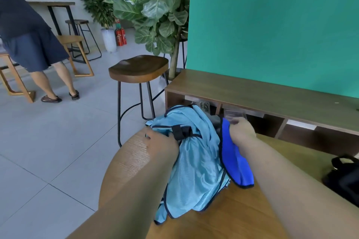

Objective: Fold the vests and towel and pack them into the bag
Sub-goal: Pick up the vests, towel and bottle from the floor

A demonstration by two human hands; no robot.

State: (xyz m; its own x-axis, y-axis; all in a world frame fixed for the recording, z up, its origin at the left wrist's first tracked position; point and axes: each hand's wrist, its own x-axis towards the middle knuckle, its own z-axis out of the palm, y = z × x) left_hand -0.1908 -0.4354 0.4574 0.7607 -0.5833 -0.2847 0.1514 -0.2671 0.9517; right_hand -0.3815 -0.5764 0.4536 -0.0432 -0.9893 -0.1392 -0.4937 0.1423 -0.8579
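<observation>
A light blue mesh vest (196,163) with dark trim and a black strap lies crumpled on the wooden table (242,217). My left hand (161,141) grips its upper left edge beside the strap. A royal blue vest (236,165) hangs to the right of it, and my right hand (241,131) pinches its top edge and holds it up. A black bag (343,176) sits at the table's right edge, partly cut off. No towel shows.
A dark wooden stool (138,68) stands just beyond the table. A low wooden shelf bench (262,93) runs along the teal wall (272,25). A large leafy plant (153,7) is behind the stool. A person (33,40) stands at the far left among chairs.
</observation>
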